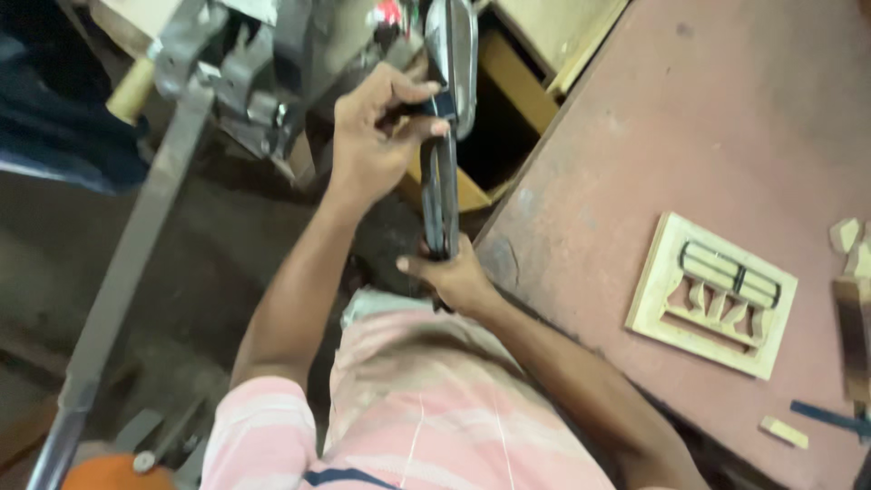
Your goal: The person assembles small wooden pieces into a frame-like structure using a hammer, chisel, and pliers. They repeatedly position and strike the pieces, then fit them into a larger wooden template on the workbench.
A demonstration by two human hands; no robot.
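Both hands on a dark metal hand tool beside the workbench.
Left hand [372,136] pinches the tool [442,172] near its upper end; right hand [449,272] wraps its lower end. On the bench [689,118], the carved wooden panel [712,292] lies untouched, cutouts already made.

The person wears a short-sleeved shirt [426,408] with wide horizontal stripes in pale pink and white, and one thin dark stripe runs across it near the bottom edge of the view. The cloth looks soft and a little creased, and two fine light lines go down the middle of it. Both forearms are bare from the sleeve down, and the left hand [376,132] and the right hand [454,277] carry no glove, ring or watch that can be seen.
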